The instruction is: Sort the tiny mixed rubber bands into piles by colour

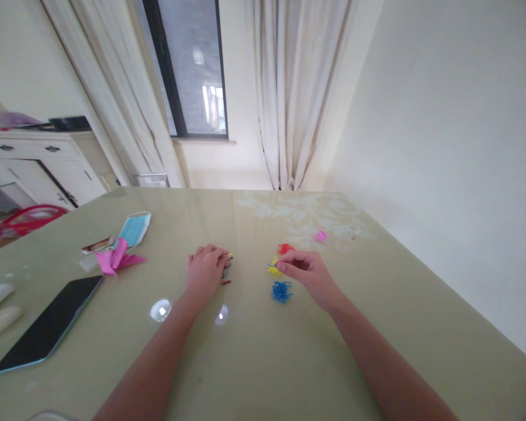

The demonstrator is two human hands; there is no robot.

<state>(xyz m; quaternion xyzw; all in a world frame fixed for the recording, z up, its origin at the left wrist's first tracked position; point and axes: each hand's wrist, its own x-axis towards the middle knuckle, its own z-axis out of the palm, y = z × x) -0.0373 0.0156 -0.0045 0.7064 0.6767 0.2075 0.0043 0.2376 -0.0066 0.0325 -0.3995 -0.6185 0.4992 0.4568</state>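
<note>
My right hand [309,275] is closed in a pinch over a small pile of yellow strand-like pieces [274,270]. Whatever lies between thumb and forefinger is too small to name. Just beyond it is a red pile [285,248] of similar bits, and a blue pile [281,291] lies nearer to me. Across from these, my left hand [205,268] rests on the table with its fingers curled and their tips at a short row of tiny mixed-colour pieces [227,266]. The hand partly covers that row, so its grip is hidden. One dark red piece [226,283] lies at the row's near end.
On the glossy table [254,362], a dark-screened tablet [50,321], a pink folded paper crane [117,258] and a blue face mask [135,229] lie to the left. A small pink item [319,235] lies beyond the red pile. A wall [456,146] borders the right side.
</note>
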